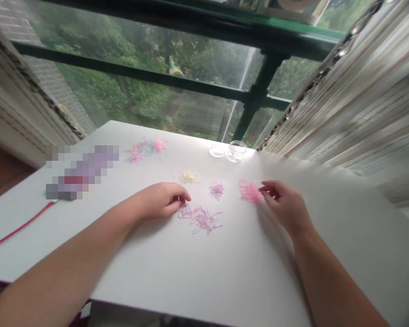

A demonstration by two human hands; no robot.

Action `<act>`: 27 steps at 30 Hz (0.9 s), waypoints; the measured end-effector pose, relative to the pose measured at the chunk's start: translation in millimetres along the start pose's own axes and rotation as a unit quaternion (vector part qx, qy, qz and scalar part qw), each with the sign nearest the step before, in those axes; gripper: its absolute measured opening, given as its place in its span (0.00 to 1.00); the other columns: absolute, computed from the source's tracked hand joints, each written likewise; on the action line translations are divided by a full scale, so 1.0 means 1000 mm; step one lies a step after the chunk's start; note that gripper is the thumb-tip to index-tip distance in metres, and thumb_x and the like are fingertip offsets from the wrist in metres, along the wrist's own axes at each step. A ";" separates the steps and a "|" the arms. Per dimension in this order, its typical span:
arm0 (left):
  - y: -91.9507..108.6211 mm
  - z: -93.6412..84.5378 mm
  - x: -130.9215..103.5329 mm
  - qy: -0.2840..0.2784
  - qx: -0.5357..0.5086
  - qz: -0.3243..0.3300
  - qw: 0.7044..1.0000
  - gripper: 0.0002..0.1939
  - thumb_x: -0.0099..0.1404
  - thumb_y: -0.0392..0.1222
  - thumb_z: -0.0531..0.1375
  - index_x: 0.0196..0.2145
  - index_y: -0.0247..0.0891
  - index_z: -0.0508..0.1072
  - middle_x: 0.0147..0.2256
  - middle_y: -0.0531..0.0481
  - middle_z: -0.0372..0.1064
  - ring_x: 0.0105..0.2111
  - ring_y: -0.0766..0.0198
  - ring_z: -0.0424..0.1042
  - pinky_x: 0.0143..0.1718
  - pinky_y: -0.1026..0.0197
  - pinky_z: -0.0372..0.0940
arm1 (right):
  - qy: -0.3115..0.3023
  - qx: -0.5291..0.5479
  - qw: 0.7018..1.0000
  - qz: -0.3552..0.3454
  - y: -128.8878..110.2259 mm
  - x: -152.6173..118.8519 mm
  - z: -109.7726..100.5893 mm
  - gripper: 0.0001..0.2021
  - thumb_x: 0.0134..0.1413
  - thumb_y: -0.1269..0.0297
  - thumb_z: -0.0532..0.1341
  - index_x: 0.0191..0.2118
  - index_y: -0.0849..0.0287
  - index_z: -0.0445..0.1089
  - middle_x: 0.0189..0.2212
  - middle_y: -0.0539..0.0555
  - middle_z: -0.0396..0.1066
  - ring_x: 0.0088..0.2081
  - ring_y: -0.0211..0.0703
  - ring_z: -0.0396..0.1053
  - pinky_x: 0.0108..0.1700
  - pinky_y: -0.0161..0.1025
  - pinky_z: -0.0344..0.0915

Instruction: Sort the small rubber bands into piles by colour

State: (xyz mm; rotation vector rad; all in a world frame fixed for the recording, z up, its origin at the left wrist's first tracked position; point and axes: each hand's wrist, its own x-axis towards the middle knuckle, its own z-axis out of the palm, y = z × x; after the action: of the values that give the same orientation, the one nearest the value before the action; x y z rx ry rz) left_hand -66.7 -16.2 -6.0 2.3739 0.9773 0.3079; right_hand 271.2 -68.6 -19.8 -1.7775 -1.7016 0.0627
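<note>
Your left hand (160,200) is at the centre of the frame, fingers curled and thumb near the index tip, a narrow gap; whether a strand is held cannot be told. It is beside the left end of the loose lilac loops (204,220); contact is unconfirmed. Your right hand (286,204), right of centre, has its fingertips drawn narrow at the right edge of the pink bundle (248,191); a grip on any strand cannot be confirmed.

The step in hand is judged to be fingertip work on these strands. Pinch few at a time, using finger pads rather than nails, and lift before drawing sideways; the lilac loops overlap and would probably snag. Keep your wrists high, since a sweep could mix in the small lilac cluster (217,190) or the yellow pile (188,176), both lying between and beyond your hands.

The near edge of the table (157,277) crosses the bottom of the frame; the far edge runs below the window, close to the clear round containers (236,151) at upper centre. Open room lies right of your right hand and below the lilac loops. At left, your forearm should avoid the red cord (20,227).
</note>
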 end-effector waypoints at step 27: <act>0.001 0.010 0.005 0.079 -0.062 0.040 0.994 0.14 0.55 0.31 0.57 0.40 0.38 0.71 0.40 0.51 0.71 0.38 0.65 0.69 0.39 0.64 0.65 | -0.259 0.099 0.936 -0.216 -0.101 -0.016 0.064 0.05 0.49 0.73 0.58 0.32 0.58 0.69 0.31 0.52 0.65 0.31 0.38 0.63 0.35 0.36 0.60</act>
State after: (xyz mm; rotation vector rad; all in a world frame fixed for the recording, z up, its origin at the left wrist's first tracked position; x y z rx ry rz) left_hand -58.5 -17.5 -13.4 2.3068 0.9059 0.5770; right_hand 150.7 -63.7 -26.9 -1.2668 -2.3326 0.5306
